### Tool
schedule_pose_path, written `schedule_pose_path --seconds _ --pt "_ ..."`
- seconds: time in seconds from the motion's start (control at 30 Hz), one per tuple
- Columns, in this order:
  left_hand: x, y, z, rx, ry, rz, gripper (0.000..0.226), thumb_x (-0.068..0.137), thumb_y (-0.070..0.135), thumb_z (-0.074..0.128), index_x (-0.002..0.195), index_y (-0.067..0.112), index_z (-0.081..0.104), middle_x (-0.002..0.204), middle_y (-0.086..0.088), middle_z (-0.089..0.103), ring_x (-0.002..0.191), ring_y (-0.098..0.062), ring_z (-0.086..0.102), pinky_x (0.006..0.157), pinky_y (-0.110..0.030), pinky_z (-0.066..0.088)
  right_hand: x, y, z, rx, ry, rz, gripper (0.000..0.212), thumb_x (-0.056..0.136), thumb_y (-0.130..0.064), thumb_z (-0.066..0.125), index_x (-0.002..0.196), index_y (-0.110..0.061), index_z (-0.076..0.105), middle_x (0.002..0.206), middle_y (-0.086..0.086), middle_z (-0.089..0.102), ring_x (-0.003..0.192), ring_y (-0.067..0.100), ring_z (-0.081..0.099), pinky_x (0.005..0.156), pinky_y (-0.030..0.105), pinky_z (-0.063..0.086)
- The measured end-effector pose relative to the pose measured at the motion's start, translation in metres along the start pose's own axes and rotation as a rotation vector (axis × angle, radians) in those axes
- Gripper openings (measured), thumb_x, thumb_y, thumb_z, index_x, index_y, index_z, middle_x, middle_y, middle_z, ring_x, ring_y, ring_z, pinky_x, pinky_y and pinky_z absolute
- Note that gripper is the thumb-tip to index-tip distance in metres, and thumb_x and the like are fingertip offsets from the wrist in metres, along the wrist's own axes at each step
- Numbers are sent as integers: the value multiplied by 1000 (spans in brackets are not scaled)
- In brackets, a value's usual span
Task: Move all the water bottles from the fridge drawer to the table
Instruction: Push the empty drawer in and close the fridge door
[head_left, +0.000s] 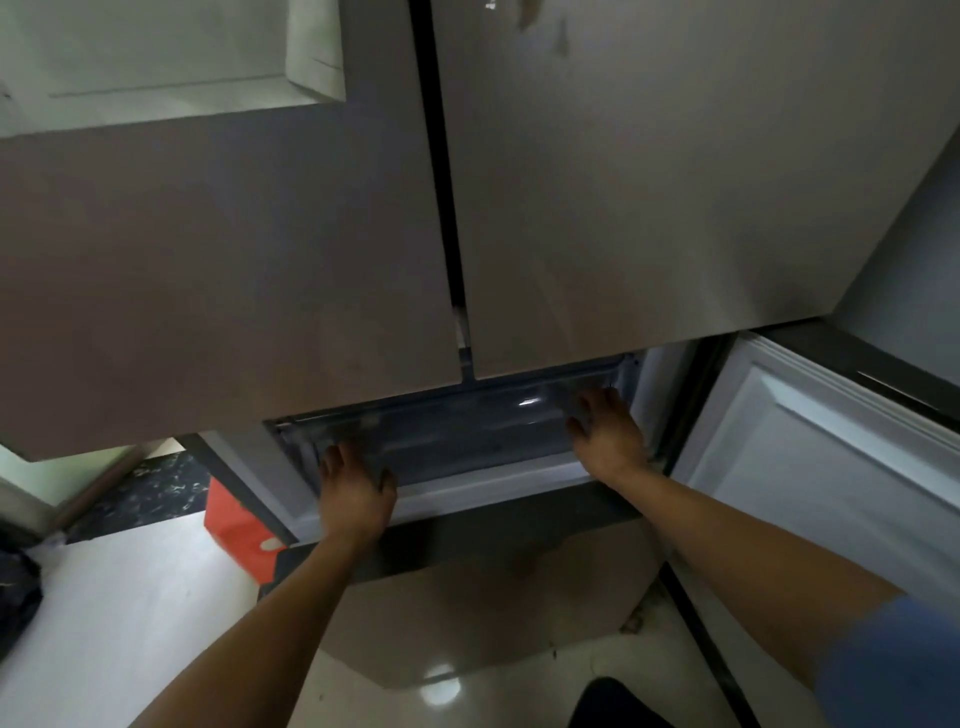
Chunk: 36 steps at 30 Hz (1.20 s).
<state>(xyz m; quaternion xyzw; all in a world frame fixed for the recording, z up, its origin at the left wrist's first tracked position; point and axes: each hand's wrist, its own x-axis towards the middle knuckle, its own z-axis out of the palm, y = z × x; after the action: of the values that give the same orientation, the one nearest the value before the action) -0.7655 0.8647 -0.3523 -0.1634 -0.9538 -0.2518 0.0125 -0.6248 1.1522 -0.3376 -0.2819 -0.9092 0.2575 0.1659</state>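
As we leaned over the glossy floor (156, 623), both forearms reached forward and down toward the lower fridge compartment, a blue sleeve (893, 670) showing on the right arm. Our left hand (356, 493) rested with fingers spread on the left front rim of the clear fridge drawer (467, 441), and our right hand (608, 436) lay flat and spread on its right side; neither held anything. We judged the hands were set at both ends so the drawer would slide evenly. To the right, the lower door (810, 457) stood swung open, leaving the compartment reachable. No water bottles showed in the dim drawer; we could not tell whether any lay deeper inside. Above, the upper fridge doors (623, 208) were closed. No desk was in view.
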Motion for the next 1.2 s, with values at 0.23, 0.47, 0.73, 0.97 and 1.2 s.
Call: schedule_pose_path --seconds 0.23,0.47,0.73,0.97,1.2 --pt "-15 6 -26 140 -201 77 66 85 28 65 139 6 33 128 -23 45 111 -40 51 87 -45 48 -10 -8 -11 -35 -162 58 46 91 -31 57 135 -20 46 134 12 47 117 33 50 89 42 49" --pt "-63 47 -80 256 -406 246 30 92 35 53 116 16 53 115 -8 58 100 -24 56 78 -33 43 -84 -37 -87 -55 -110 91 34 93 -28 57 123 -13 57 121 10 57 100 26 59 80 30 46" --pt "-128 117 -86 203 -449 524 8 92 30 52 88 23 53 87 1 59 76 -12 54 71 -30 48 -157 -34 -218 -300 215 -19 24 92 -29 54 113 -19 62 111 2 62 101 21 59 76 33 46" --pt "-193 175 -89 205 -432 679 14 91 31 49 93 19 57 90 -2 63 81 -20 60 73 -35 52 -211 36 -329 -512 264 307 44 92 -42 51 128 -16 54 128 14 55 116 34 49 90 44 43" --pt "-290 198 -94 217 -424 651 18 91 32 46 95 18 58 100 -4 65 90 -24 61 68 -31 42 -260 75 -350 -422 59 451 68 93 -65 20 120 -12 53 119 16 59 103 34 56 86 43 43"
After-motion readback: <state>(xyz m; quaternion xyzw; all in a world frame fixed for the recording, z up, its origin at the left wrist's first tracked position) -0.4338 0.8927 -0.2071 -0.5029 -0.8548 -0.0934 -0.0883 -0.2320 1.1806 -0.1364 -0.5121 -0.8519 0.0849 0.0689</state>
